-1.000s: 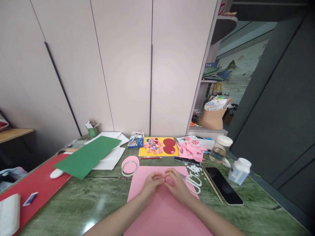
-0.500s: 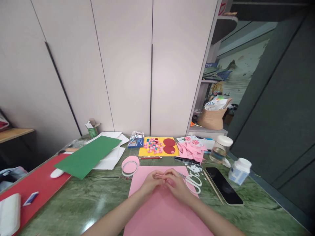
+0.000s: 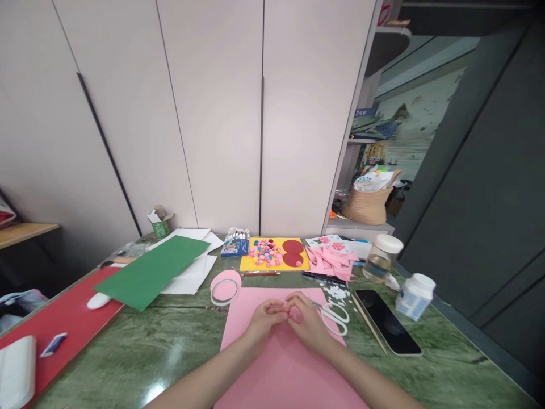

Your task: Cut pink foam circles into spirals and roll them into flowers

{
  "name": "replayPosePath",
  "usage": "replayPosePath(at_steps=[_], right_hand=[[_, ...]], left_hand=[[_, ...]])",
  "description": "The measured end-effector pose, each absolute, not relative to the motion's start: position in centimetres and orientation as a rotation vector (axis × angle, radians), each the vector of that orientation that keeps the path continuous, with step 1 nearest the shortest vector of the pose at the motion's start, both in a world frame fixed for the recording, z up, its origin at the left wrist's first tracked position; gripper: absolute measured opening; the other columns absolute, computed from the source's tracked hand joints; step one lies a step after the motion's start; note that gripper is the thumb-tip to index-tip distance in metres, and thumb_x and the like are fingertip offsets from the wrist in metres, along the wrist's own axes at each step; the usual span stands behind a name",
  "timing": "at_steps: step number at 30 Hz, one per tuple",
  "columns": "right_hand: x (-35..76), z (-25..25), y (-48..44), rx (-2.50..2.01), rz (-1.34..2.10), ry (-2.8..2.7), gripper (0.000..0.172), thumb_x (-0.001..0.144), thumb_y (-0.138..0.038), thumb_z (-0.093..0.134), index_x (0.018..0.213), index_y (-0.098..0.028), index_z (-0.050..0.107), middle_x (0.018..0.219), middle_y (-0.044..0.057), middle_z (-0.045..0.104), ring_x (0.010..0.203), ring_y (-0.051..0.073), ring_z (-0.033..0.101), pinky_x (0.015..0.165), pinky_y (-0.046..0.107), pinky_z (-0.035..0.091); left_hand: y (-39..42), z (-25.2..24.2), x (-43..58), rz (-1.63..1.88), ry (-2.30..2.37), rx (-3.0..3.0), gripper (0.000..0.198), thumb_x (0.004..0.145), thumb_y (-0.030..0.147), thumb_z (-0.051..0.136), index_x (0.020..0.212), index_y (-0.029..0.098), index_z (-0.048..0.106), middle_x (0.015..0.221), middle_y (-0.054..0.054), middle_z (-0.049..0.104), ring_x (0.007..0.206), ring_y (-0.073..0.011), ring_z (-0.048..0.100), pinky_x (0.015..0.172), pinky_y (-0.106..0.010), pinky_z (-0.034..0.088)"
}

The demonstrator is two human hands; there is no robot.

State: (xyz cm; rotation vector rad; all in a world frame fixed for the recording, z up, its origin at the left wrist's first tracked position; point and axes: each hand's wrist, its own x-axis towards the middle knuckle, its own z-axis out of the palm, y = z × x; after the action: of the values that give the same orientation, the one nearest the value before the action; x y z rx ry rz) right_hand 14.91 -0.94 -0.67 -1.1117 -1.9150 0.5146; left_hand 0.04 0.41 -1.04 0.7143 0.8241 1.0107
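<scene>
My left hand (image 3: pixel 264 321) and my right hand (image 3: pixel 307 325) rest together over a pink paper sheet (image 3: pixel 281 369) on the green marble table (image 3: pixel 170 346). Their fingertips meet in a pinch around a small pink piece (image 3: pixel 292 313) that I can barely make out. White scissors (image 3: pixel 334 314) lie just right of my right hand. A roll of tape (image 3: pixel 223 292) on a pink disc sits to the left of my left hand.
A yellow sheet (image 3: pixel 255 263) holds several small coloured balls and dark red discs. Pink paper scraps (image 3: pixel 330 260), pens, a phone (image 3: pixel 386 322), a wooden stick, a glass jar (image 3: pixel 381 259) and a white bottle (image 3: pixel 413 295) lie right. Green (image 3: pixel 151 271), white and red (image 3: pixel 55 324) sheets lie left.
Both hands stay pinched together over the pink sheet; the fingers shift only slightly. Nothing else has moved.
</scene>
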Motion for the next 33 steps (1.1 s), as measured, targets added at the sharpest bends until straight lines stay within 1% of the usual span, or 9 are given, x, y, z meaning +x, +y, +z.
replayPosePath(at_steps=[6,12,15,21,27,33], right_hand=[[14.99,-1.04,-0.68,-1.103,0.528,-1.898,0.004,0.078,-0.018,0.054,0.081,-0.02,0.057,0.095,0.005,0.054,0.093,0.019,0.052,0.083,0.034,0.042],[15.28,-0.67,-0.74,-1.062,0.575,-1.897,0.012,0.082,-0.024,0.053,0.087,-0.022,0.064,0.094,0.005,0.056,0.092,0.018,0.054,0.083,0.032,0.043],[15.3,-0.52,-0.79,-1.065,0.572,-1.9,0.016,0.084,-0.024,0.051,0.089,-0.022,0.066,0.094,0.005,0.057,0.092,0.018,0.055,0.083,0.032,0.044],[15.21,-0.61,-0.68,-1.084,0.559,-1.907,0.016,0.082,-0.028,0.054,0.089,-0.023,0.068,0.095,0.006,0.058,0.091,0.019,0.056,0.081,0.033,0.045],[15.35,-1.12,-0.49,-1.062,0.533,-1.924,0.019,0.084,-0.022,0.05,0.09,-0.024,0.068,0.094,0.005,0.058,0.09,0.018,0.056,0.08,0.03,0.044],[15.27,-0.98,-0.54,-1.072,0.483,-1.912,0.018,0.084,-0.021,0.048,0.085,-0.022,0.066,0.093,0.006,0.057,0.089,0.018,0.055,0.079,0.031,0.043]], left_hand=[[0.65,-1.44,0.03,1.035,0.869,0.753,0.041,0.04,0.019,0.083,0.073,0.015,0.059,0.069,-0.004,0.068,0.062,-0.0124,0.058,0.06,-0.023,0.037],[1.05,-1.46,-0.4,1.005,0.809,0.735,0.037,0.049,0.016,0.078,0.078,0.015,0.057,0.059,0.001,0.064,0.052,-0.0083,0.053,0.054,-0.021,0.033],[1.1,-1.19,-0.54,0.996,0.789,0.743,0.036,0.048,0.014,0.077,0.079,0.015,0.057,0.054,0.003,0.06,0.051,-0.0083,0.053,0.054,-0.021,0.033],[1.13,-1.01,-0.53,1.007,0.755,0.78,0.037,0.047,0.015,0.078,0.078,0.015,0.058,0.057,0.001,0.062,0.052,-0.0099,0.054,0.056,-0.023,0.038],[1.11,-0.98,-0.61,0.987,0.794,0.815,0.037,0.05,0.018,0.078,0.08,0.015,0.058,0.054,0.002,0.061,0.049,-0.0083,0.052,0.053,-0.021,0.033],[0.97,-1.07,-0.44,1.004,0.836,0.778,0.041,0.046,0.02,0.081,0.08,0.015,0.058,0.063,0.0,0.066,0.053,-0.0085,0.054,0.056,-0.021,0.033]])
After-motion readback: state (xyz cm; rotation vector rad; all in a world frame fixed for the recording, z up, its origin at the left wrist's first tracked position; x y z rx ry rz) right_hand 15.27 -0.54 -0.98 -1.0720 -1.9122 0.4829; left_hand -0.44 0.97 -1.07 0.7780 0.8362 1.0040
